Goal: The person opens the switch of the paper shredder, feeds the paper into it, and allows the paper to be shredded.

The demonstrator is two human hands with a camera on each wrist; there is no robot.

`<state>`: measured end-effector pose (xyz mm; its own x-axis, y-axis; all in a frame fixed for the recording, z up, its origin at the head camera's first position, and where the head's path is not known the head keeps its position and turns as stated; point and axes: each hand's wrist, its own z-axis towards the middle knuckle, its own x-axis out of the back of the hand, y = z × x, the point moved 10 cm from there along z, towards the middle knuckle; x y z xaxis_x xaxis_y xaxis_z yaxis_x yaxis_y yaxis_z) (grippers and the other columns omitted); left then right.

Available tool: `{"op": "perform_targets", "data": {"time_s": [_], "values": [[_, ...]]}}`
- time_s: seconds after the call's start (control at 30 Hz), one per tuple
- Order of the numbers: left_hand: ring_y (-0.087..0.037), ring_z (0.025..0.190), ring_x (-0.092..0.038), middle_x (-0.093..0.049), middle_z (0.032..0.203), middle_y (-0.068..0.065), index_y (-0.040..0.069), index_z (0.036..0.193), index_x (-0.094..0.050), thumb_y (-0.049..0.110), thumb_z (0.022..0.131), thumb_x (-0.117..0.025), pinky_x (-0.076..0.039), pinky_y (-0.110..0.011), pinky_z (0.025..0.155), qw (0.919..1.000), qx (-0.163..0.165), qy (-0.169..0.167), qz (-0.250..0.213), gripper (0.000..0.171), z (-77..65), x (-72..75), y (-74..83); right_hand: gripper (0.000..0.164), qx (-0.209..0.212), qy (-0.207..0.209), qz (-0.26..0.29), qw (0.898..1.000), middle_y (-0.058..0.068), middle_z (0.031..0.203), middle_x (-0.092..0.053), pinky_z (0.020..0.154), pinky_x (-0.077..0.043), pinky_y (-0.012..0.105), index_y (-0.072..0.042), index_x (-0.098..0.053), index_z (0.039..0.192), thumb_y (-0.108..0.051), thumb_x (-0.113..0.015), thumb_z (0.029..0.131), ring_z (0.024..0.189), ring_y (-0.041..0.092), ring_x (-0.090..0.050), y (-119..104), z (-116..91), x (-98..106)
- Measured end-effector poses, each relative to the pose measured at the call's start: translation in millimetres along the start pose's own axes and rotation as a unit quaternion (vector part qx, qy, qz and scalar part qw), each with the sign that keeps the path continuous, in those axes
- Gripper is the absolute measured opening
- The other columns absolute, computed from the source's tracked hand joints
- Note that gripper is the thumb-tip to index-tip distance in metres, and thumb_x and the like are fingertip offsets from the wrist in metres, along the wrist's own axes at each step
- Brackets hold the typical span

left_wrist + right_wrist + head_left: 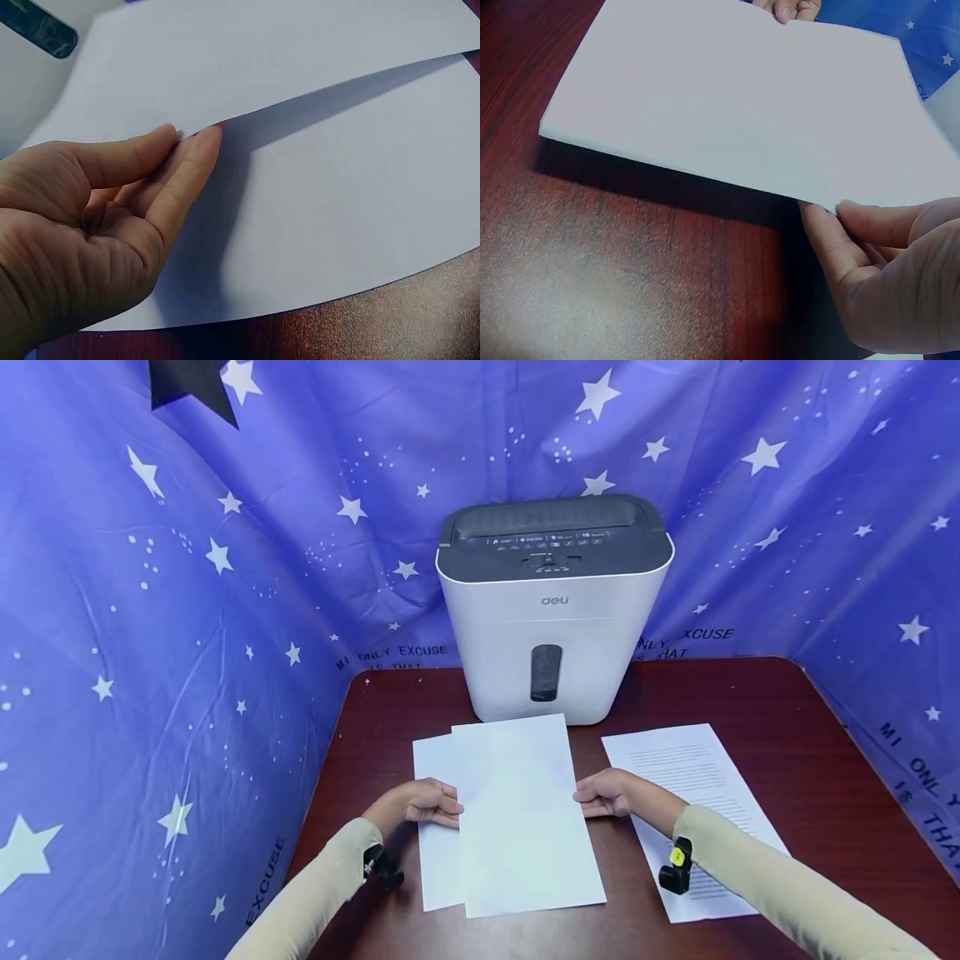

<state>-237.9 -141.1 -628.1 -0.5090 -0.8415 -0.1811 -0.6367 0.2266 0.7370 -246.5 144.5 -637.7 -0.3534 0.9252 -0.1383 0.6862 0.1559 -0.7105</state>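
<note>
A blank white sheet of paper (525, 827) is held by its two long sides, one in each hand. My left hand (433, 802) pinches the left edge between thumb and fingers, as the left wrist view also shows. On the opposite edge, my right hand (885, 262) pinches the sheet the same way. The sheet is raised and casts a shadow on the table in the right wrist view. Beneath its left part lies another white sheet (337, 202), partly covered. To the right, a printed sheet (675, 760) lies under my right forearm.
A white and grey paper shredder (555, 602) stands upright at the back of the dark red table (750, 693). Blue star-patterned curtains (300, 527) hang behind the table and on both sides. A small black camera is strapped to each sleeve.
</note>
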Motion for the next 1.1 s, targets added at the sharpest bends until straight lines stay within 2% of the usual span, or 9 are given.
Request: {"op": "perform_targets", "data": {"time_s": [0.17,0.3,0.4,0.57,0.73,0.87,0.93,1.0,1.1], "values": [[-0.011,0.078,-0.072,-0.066,0.079,-0.003,0.007,0.074,-0.058,-0.010,0.098,-0.056,-0.062,-0.032,0.088,0.9991,-0.037,0.006,0.018,0.029,-2.1,1.2,6.4,0.057,0.017,0.003,-0.002,1.000,0.002,0.083,-0.069,0.080,-0.064,0.029,0.022,-0.026,0.146,0.011,-0.054,0.098,0.075,0.010,-0.071,-4.8,-3.9,3.3],[-0.011,0.083,-0.072,-0.071,0.085,-0.001,-0.005,0.097,-0.069,-0.009,0.098,-0.057,-0.061,-0.033,0.091,0.9962,-0.079,0.010,0.036,0.013,-7.4,1.6,21.9,0.054,0.051,0.003,-0.007,0.999,0.002,0.084,-0.069,0.081,-0.064,0.029,0.025,-0.031,0.142,0.012,-0.055,0.096,0.076,0.011,-0.071,-20.4,-12.4,5.6],[-0.010,0.084,-0.072,-0.072,0.085,0.001,-0.015,0.111,-0.066,-0.007,0.099,-0.057,-0.060,-0.035,0.093,0.9920,-0.109,0.012,0.063,0.017,-15.1,-0.1,40.2,0.051,0.079,0.002,-0.010,0.997,0.001,0.085,-0.069,0.080,-0.064,0.028,0.027,-0.034,0.139,0.011,-0.056,0.096,0.077,0.011,-0.071,-38.2,-20.3,7.9],[-0.008,0.082,-0.072,-0.074,0.084,0.002,-0.018,0.113,-0.064,-0.006,0.099,-0.058,-0.056,-0.047,0.099,0.9825,-0.156,0.031,0.098,0.019,-28.7,-2.2,79.1,0.047,0.124,0.001,-0.020,0.992,-0.001,0.084,-0.072,0.080,-0.064,0.029,0.028,-0.039,0.136,0.010,-0.057,0.096,0.079,0.010,-0.073,-77.2,-37.8,11.7],[-0.010,0.089,-0.072,-0.077,0.104,-0.014,-0.019,0.122,-0.061,-0.006,0.099,-0.057,-0.057,-0.047,0.100,0.9663,-0.220,0.067,0.115,0.027,-47.4,-1.7,128.2,0.057,0.167,0.008,-0.051,0.985,0.001,0.093,-0.072,0.092,-0.061,0.035,0.029,-0.029,0.142,0.007,-0.057,0.098,0.085,0.007,-0.072,-122.8,-63.9,15.2],[-0.014,0.104,-0.070,-0.071,0.122,-0.023,-0.014,0.132,-0.058,0.000,0.103,-0.055,-0.055,-0.043,0.104,0.9527,-0.261,0.086,0.131,0.032,-64.6,-2.3,164.2,0.062,0.199,0.020,-0.089,0.976,0.026,0.123,-0.066,0.097,-0.058,0.035,0.026,-0.023,0.147,0.004,-0.056,0.100,0.091,0.004,-0.070,-155.1,-85.0,16.4],[-0.017,0.111,-0.068,-0.067,0.129,-0.025,-0.012,0.136,-0.057,0.002,0.104,-0.052,-0.052,-0.044,0.108,0.9469,-0.281,0.080,0.133,0.034,-72.5,-5.2,179.6,0.062,0.215,0.026,-0.098,0.971,0.030,0.133,-0.060,0.096,-0.058,0.034,0.026,-0.023,0.147,0.002,-0.057,0.101,0.091,0.003,-0.070,-169.5,-95.4,16.8],[-0.019,0.117,-0.066,-0.065,0.133,-0.024,-0.011,0.139,-0.054,0.004,0.106,-0.049,-0.050,-0.046,0.110,0.9407,-0.303,0.066,0.137,0.036,-80.6,-10.0,193.3,0.062,0.233,0.033,-0.103,0.967,0.026,0.128,-0.063,0.094,-0.059,0.031,0.026,-0.023,0.147,0.001,-0.056,0.101,0.091,0.001,-0.070,-183.3,-104.8,17.1],[-0.018,0.114,-0.067,-0.068,0.126,-0.019,-0.012,0.136,-0.054,0.005,0.108,-0.043,-0.049,-0.047,0.111,0.9307,-0.335,0.039,0.141,0.034,-92.0,-18.2,211.7,0.060,0.257,0.041,-0.096,0.961,0.004,0.107,-0.070,0.091,-0.060,0.028,0.027,-0.025,0.145,0.002,-0.056,0.101,0.089,-0.001,-0.069,-203.2,-118.6,17.0]]}}
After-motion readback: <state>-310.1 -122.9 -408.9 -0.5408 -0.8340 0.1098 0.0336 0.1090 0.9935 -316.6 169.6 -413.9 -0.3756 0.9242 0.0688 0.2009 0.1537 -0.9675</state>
